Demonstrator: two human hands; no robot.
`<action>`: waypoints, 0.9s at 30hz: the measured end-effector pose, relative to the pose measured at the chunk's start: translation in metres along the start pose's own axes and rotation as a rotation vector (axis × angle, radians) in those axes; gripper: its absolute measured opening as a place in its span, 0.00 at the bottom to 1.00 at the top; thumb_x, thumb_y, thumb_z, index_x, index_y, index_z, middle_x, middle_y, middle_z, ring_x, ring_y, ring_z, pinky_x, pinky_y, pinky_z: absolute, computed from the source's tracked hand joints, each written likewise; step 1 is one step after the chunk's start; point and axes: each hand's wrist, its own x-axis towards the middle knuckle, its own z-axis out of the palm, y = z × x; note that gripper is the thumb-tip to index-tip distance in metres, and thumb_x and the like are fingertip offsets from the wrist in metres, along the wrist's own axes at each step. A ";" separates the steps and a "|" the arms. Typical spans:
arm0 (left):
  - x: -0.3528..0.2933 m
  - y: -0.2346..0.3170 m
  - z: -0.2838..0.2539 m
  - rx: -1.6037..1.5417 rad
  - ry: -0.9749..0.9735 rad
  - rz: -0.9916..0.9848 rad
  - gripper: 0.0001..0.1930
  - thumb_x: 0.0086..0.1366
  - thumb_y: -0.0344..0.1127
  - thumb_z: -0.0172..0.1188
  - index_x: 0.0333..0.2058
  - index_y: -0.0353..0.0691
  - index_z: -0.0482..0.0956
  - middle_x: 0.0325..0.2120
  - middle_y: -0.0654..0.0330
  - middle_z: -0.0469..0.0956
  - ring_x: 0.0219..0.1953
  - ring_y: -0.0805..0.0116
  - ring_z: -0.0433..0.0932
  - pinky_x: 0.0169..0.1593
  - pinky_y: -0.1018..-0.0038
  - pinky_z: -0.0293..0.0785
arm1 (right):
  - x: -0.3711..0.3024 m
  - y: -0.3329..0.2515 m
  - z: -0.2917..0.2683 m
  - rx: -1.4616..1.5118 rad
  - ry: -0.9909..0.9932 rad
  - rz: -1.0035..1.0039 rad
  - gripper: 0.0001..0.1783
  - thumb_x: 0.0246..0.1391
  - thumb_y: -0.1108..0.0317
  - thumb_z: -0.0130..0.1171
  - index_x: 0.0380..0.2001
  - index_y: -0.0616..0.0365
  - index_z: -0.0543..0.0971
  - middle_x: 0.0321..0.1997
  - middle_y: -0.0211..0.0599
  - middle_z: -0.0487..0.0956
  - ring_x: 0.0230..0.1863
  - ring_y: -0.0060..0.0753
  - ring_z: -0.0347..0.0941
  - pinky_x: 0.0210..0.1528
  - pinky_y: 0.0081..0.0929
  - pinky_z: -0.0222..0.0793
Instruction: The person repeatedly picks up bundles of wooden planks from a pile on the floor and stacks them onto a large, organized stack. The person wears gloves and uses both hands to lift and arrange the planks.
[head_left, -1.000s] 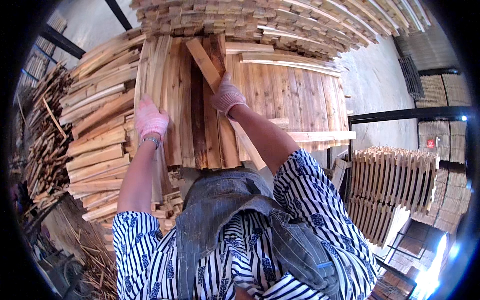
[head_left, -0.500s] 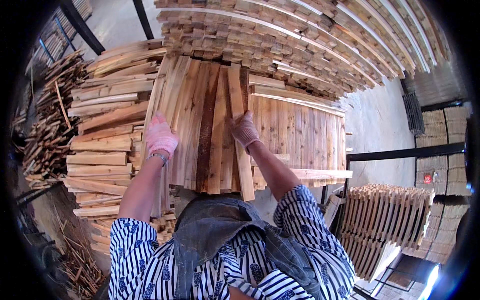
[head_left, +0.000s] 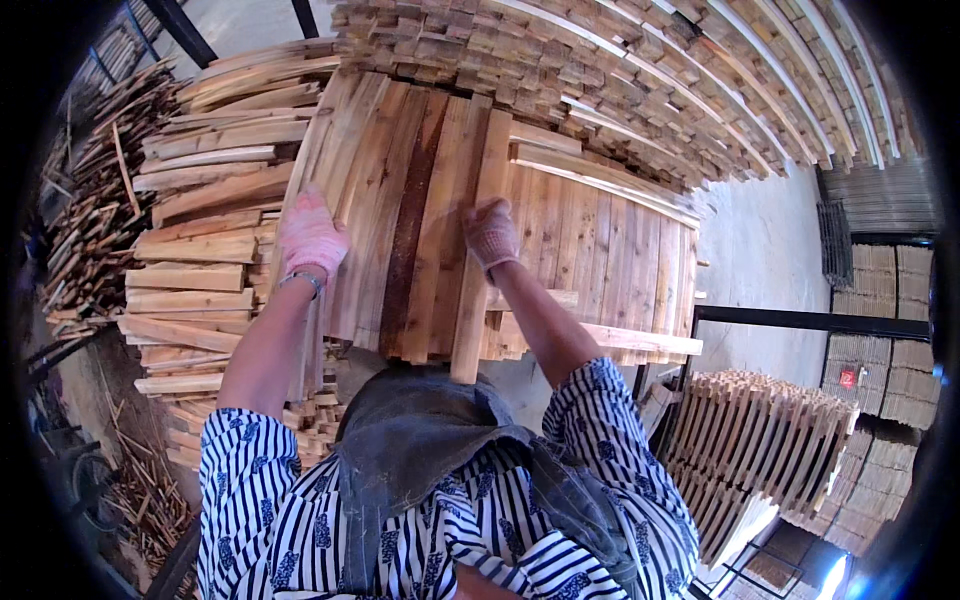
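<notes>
A row of wooden boards (head_left: 375, 220) lies side by side in front of me, one dark brown board (head_left: 408, 215) among them. My left hand (head_left: 312, 238), in a pink knitted glove, is closed at the row's left edge around a board (head_left: 322, 150); some of its fingers are hard to make out. My right hand (head_left: 492, 235), gloved too, is wrapped around a loose wooden plank (head_left: 470, 325) on the row's right side. The plank's near end sticks out past the other boards toward my apron.
Left of me is a stack of short planks (head_left: 190, 275), with a heap of scrap sticks (head_left: 95, 210) beyond. More boards (head_left: 590, 235) lie at the right, beside a black metal rail (head_left: 810, 320). A large lumber stack (head_left: 560, 70) rises at the far side; bundled slats (head_left: 750, 460) stand lower right.
The plank in my right hand has swung from crossing the boards at an angle to lying nearly parallel with them. My left hand stays at the left edge. The whole view has shifted slightly.
</notes>
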 end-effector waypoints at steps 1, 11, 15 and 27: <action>0.000 0.000 -0.002 -0.006 -0.022 -0.008 0.41 0.61 0.44 0.61 0.69 0.35 0.57 0.61 0.46 0.69 0.61 0.47 0.71 0.63 0.58 0.69 | -0.001 -0.004 -0.010 0.067 -0.053 0.007 0.26 0.53 0.50 0.72 0.41 0.59 0.75 0.32 0.38 0.81 0.33 0.31 0.77 0.38 0.35 0.74; 0.000 0.004 -0.019 -0.061 -0.092 -0.021 0.39 0.61 0.42 0.62 0.67 0.36 0.59 0.57 0.46 0.72 0.60 0.48 0.73 0.62 0.58 0.72 | 0.031 0.074 -0.082 -0.326 0.144 0.003 0.34 0.63 0.46 0.58 0.62 0.57 0.64 0.62 0.58 0.72 0.58 0.56 0.75 0.58 0.51 0.71; 0.001 0.001 -0.018 -0.113 -0.058 -0.031 0.41 0.61 0.43 0.62 0.69 0.36 0.57 0.59 0.44 0.71 0.60 0.49 0.73 0.62 0.58 0.72 | -0.005 0.048 -0.075 -0.601 0.286 -0.221 0.42 0.64 0.40 0.51 0.73 0.50 0.55 0.74 0.61 0.60 0.71 0.68 0.59 0.68 0.53 0.62; -0.093 -0.005 -0.033 -0.019 -0.077 0.776 0.48 0.59 0.58 0.62 0.70 0.33 0.58 0.70 0.42 0.58 0.73 0.45 0.55 0.75 0.55 0.49 | -0.112 -0.009 -0.018 -0.353 -0.051 -0.161 0.29 0.61 0.53 0.57 0.60 0.56 0.67 0.48 0.60 0.82 0.53 0.60 0.79 0.55 0.51 0.75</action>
